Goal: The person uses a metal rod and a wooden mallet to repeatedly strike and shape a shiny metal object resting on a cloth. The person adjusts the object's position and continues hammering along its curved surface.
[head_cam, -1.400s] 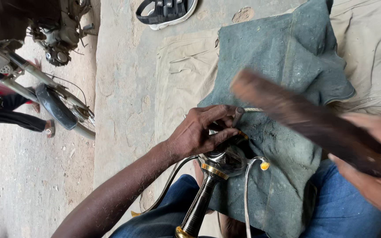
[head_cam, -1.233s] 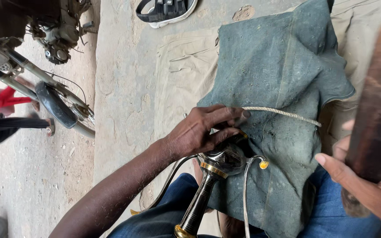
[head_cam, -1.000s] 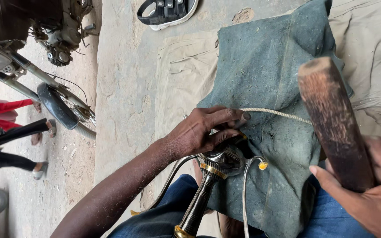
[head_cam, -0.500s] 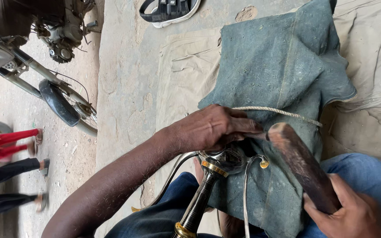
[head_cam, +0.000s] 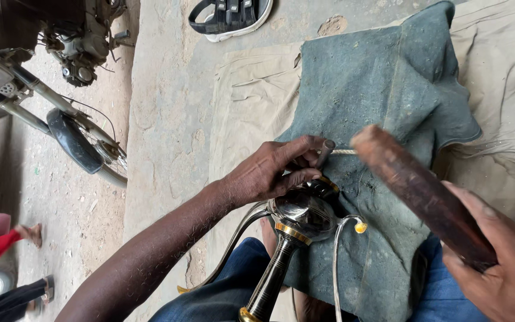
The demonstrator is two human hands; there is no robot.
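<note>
Now the wooden club (head_cam: 421, 200), gripped in the right hand (head_cam: 508, 268), is lifted again off the metal piece (head_cam: 305, 211); the left hand (head_cam: 269, 173) pinches a small tube (head_cam: 325, 152).

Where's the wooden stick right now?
In the head view, the wooden stick is on the right, gripped by the right hand, its tip near the left hand over the grey-green cloth.

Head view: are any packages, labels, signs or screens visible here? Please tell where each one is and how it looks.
None are visible.
Nothing like a label shows on the wooden stick in the right hand.
Nor on the shiny metal part under the left hand, nor on the grey-green cloth.
</note>
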